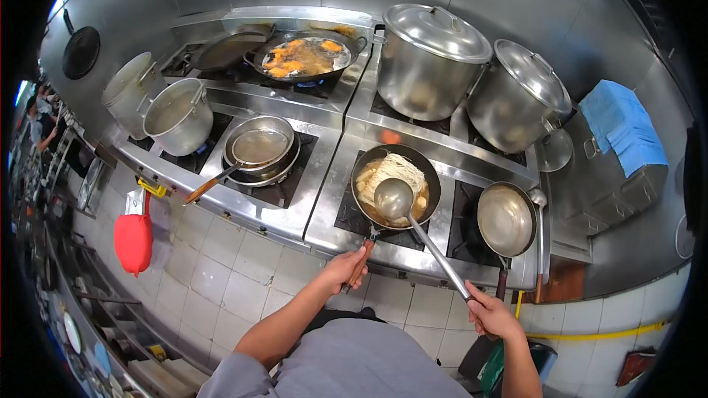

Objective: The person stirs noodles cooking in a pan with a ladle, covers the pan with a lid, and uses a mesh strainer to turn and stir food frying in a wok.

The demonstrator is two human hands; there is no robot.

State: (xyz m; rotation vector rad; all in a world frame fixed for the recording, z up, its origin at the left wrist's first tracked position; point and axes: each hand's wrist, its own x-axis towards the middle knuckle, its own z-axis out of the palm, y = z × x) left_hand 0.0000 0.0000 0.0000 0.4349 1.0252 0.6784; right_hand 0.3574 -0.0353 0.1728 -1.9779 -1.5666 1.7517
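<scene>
My left hand (345, 268) is closed around the wooden handle of a dark frying pan (435, 184) on the front burner. Inside the pan lie a pale block of noodles (399, 168) and pieces in brownish liquid. My right hand (493, 312) grips the end of a long metal ladle (394, 198). The ladle's round bowl rests over the food, covering part of it, and its handle slants down to the right. What lies under the ladle bowl is hidden.
Orange pieces fry in a wok (308, 56) at the back left. Two lidded stockpots (424, 66) stand behind the pan. To its right sits another pan (506, 219) beside a second ladle (539, 199). A strainer (259, 146) rests over a pot at left. Blue cloths (622, 121) hang at right.
</scene>
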